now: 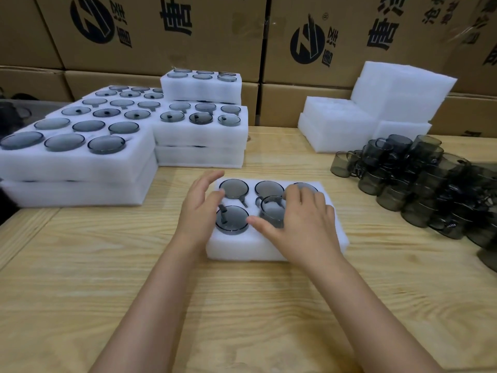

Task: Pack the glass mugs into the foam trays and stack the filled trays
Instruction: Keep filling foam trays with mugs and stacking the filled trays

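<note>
A white foam tray (236, 249) lies on the wooden table in front of me with smoky grey glass mugs in its round holes. One mug (272, 210) in the front middle hole sits tilted and higher than the others. My right hand (298, 224) lies over the tray's right half, its fingers spread around that mug and touching it. My left hand (200, 208) hovers at the tray's left edge with straight, relaxed fingers, the fingertips close to the back left mug (234, 188). The front left mug (231, 219) sits seated with its handle up.
Stacks of filled foam trays (78, 160) stand at the left and back middle. Empty foam trays (336, 125) are piled at the back right. A heap of loose grey mugs (419, 184) covers the right side. Cardboard boxes (166, 36) wall the back.
</note>
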Motion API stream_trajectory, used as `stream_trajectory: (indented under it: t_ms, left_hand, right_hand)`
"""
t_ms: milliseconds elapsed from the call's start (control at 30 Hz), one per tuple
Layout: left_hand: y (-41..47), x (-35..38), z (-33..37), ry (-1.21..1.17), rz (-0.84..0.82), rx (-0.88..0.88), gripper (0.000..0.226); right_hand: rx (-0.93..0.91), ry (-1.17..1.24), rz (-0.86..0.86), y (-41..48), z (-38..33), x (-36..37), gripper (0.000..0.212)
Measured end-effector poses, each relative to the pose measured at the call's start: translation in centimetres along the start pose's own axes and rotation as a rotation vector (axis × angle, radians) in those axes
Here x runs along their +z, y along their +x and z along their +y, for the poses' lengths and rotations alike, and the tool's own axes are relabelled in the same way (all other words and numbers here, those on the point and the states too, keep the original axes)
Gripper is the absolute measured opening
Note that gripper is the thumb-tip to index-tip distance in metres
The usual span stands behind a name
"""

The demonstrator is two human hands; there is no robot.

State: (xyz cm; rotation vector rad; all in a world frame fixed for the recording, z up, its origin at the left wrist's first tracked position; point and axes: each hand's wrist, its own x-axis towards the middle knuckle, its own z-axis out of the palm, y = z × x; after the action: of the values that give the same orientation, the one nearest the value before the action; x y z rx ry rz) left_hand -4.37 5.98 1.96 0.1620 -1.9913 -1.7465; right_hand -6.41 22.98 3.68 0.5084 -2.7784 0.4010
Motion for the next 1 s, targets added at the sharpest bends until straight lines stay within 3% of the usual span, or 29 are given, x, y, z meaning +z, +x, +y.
stream_trajectory:
  t_ms: [67, 133, 233, 333, 400, 600, 700, 800, 900, 1000]
  left_hand:
    - [0.1, 0.6, 1.3, 0.100, -0.012, 0.128, 0.033]
    - [0.2, 1.8, 2.9, 0.171, -0.084, 0.253, 0.040]
    - [0.5, 4.5, 4.7, 0.319, -0.265, 0.345, 0.050]
    - [0.6, 6.3, 4.4, 0.507, -0.446, 0.305, 0.060]
    - [0.7, 6.4, 3.2, 0.657, -0.514, 0.285, 0.058]
    - [1.0, 6.7, 1.8, 0.854, -0.543, 0.280, 0.048]
    - [0.3, 6.7, 2.0, 0.887, -0.458, 0.312, 0.048]
    - [-1.6, 6.7, 2.4, 0.977, -0.181, 0.412, 0.062]
    - [-3.3, 6.8, 2.0, 0.983, 0.034, 0.631, 0.049]
    - [-3.8, 6.8, 1.0, 0.994, 0.048, 0.770, 0.049]
  right_hand:
    - [-0.031, 0.230, 0.006, 0.8, 0.6, -1.0, 0.074]
    - [-0.074, 0.307, 0.014, 2.3, 1.0, -1.4, 0.066]
    - [-0.124, 0.145, -0.229, 4.7, 0.6, -0.8, 0.060]
    - [-0.210, -0.186, -0.402, 5.5, 0.0, 0.6, 0.075]
    - [-0.230, -0.324, -0.448, 5.2, 0.0, 1.5, 0.079]
    - [-0.237, -0.386, -0.467, 4.8, 0.0, 2.3, 0.084]
    - [-0.230, -0.335, -0.448, 4.8, 0.1, 2.5, 0.086]
    - [-0.229, -0.248, -0.420, 4.6, 0.3, 2.9, 0.085]
    - [-0.215, -0.163, -0.379, 4.8, 0.4, 2.9, 0.070]
    - [-0.158, 0.066, -0.281, 4.3, 0.4, 2.5, 0.047]
